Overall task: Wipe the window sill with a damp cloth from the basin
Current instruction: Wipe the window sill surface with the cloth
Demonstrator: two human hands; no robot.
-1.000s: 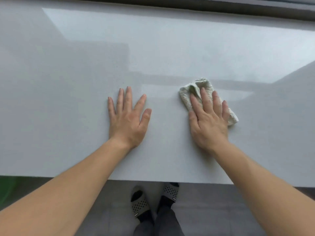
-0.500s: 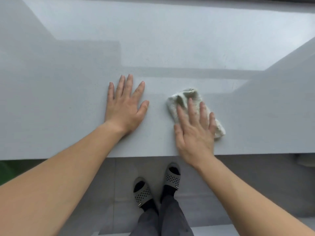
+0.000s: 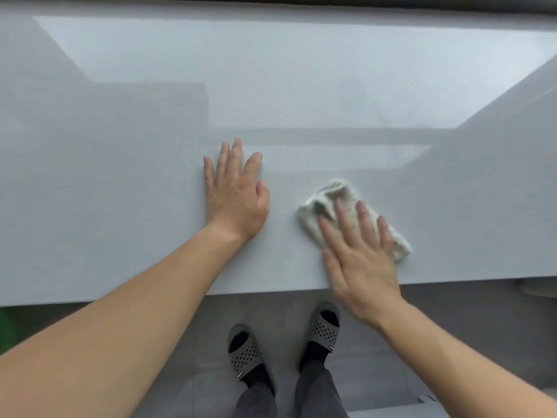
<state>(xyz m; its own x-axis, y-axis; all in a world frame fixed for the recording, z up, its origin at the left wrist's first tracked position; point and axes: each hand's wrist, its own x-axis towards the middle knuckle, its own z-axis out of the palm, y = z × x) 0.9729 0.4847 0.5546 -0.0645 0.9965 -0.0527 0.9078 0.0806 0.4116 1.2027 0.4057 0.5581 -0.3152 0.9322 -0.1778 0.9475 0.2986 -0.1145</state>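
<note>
A wide, glossy pale grey window sill (image 3: pixel 120 176) fills the upper part of the head view. A crumpled whitish cloth (image 3: pixel 328 197) lies on it near the front edge, right of centre. My right hand (image 3: pixel 358 260) presses flat on the cloth with fingers spread, covering its near half; the hand is blurred. My left hand (image 3: pixel 235 194) rests flat on the bare sill to the left of the cloth, fingers apart, holding nothing. No basin is in view.
The sill's front edge (image 3: pixel 150 297) runs across the lower middle. Below it is grey tiled floor with my feet in grey perforated slippers (image 3: pixel 245 354). A dark window frame (image 3: pixel 301 1) borders the far side. Something green (image 3: pixel 6 330) shows at the lower left.
My right hand has slid the cloth toward the sill's front edge, first leftward, then a little back to the right. My left hand has stayed flat in place.
</note>
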